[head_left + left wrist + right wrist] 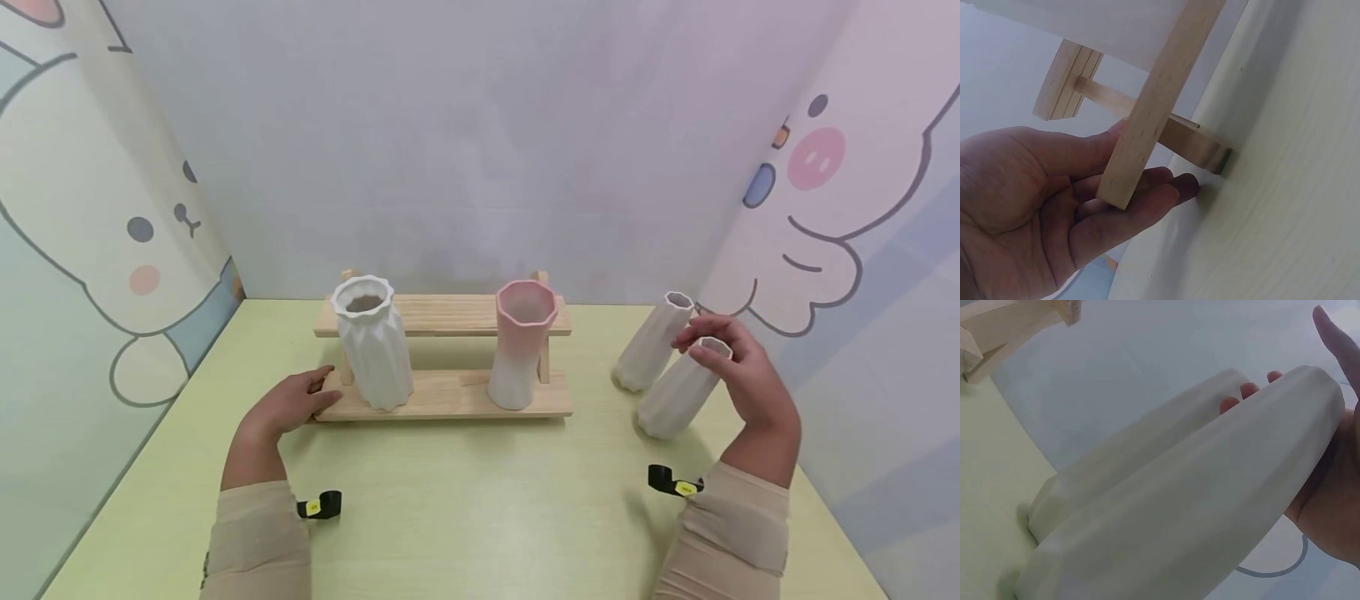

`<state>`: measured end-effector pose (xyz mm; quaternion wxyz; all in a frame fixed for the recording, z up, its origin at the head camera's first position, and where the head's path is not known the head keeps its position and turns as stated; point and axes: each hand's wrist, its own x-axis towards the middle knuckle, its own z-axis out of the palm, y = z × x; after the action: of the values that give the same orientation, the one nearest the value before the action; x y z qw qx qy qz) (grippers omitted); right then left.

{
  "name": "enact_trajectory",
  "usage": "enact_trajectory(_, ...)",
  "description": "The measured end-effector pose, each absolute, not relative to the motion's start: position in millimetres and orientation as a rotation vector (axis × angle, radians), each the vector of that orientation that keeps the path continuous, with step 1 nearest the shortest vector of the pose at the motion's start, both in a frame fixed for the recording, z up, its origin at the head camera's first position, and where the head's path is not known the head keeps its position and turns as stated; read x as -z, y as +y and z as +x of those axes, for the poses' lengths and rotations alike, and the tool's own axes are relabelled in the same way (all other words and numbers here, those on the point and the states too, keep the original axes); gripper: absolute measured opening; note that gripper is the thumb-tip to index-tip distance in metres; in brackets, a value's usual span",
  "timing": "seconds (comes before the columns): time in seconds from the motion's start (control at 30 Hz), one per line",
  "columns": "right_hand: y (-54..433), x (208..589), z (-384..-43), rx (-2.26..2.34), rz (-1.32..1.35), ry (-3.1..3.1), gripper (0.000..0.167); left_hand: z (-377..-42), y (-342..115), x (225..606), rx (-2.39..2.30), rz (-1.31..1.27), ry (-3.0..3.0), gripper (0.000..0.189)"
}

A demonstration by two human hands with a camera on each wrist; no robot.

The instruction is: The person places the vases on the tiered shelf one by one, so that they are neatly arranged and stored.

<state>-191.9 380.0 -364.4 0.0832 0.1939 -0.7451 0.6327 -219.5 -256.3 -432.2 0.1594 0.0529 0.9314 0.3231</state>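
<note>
My left hand (294, 402) grips the left end of the lower shelf (447, 400) of a two-tier wooden stand. In the left wrist view its thumb lies against one face of the board (1154, 100), the fingers against the other. At the right, my right hand (738, 367) is around the mouth end of the nearer white ribbed vase (1197, 487). Its fingertips (1249, 389) show beyond that vase, and the thumb sticks out past the rim, apart from the wall. A second white vase (651, 346) stands just behind, beside those fingertips.
On the lower shelf stand a white fluted vase (377, 358) at left and a pink-and-white vase (519, 358) at right. The upper shelf (450, 315) rises behind them. The pale yellow-green table (465, 508) meets a grey back wall (480, 150) and cartoon-printed side walls.
</note>
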Motion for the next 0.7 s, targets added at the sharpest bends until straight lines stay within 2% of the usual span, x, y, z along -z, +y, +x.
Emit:
enact_trajectory(0.17,385,374,-196,-2.014,0.605,-2.259,0.024,-219,-256,432,-0.932,0.158,2.659,0.075)
enact_trajectory(0.5,386,381,-199,-2.101,0.743,-2.197,0.018,-219,-256,431,-0.937,0.161,2.655,0.074)
enact_trajectory(0.7,385,381,-201,-2.078,0.715,-2.215,0.016,-219,-256,430,-0.938,0.162,2.651,0.075)
